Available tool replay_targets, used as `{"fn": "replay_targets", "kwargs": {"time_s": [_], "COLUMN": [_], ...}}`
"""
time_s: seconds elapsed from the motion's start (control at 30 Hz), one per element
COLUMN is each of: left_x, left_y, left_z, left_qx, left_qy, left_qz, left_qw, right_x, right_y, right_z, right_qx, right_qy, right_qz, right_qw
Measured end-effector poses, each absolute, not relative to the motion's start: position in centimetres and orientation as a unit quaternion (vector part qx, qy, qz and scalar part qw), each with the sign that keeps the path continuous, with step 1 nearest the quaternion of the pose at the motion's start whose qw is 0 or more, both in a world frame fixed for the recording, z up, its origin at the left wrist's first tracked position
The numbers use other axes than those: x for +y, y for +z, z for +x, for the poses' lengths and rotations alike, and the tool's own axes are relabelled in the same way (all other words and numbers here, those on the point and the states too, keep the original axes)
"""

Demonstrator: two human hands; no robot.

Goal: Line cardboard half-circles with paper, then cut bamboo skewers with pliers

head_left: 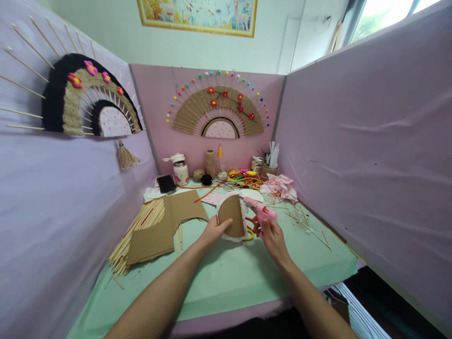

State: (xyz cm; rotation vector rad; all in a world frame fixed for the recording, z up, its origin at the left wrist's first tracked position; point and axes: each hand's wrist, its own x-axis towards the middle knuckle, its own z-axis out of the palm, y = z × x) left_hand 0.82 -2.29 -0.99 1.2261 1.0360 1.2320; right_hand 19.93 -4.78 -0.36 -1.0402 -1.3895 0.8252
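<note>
Lilac panels (pixel 353 122) flank a green-covered counter (pixel 219 278). Back from its front edge, the left hand (pixel 214 230) grips a half-round cardboard piece (pixel 232 216); the right hand (pixel 271 235) grasps a pink glue gun (pixel 254 205), its tip perhaps touching the cardboard's straight side.

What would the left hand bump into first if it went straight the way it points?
Probably the glue gun in the right hand, just past the card that the left hand holds. How near they are in depth is hard to tell.
</note>
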Motion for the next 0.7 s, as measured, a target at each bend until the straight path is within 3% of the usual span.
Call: {"fn": "replay_targets", "kwargs": {"time_s": [0.7], "left_x": [-2.46], "left_y": [-1.00], "left_z": [0.72], "left_qx": [0.443], "left_qy": [0.494], "left_qz": [0.543], "left_qw": [0.514], "right_x": [-4.39], "right_y": [-0.81], "right_z": [20.31], "right_qx": [-0.585], "right_qy": [0.336], "right_qz": [-0.442], "right_qw": [0.591]}}
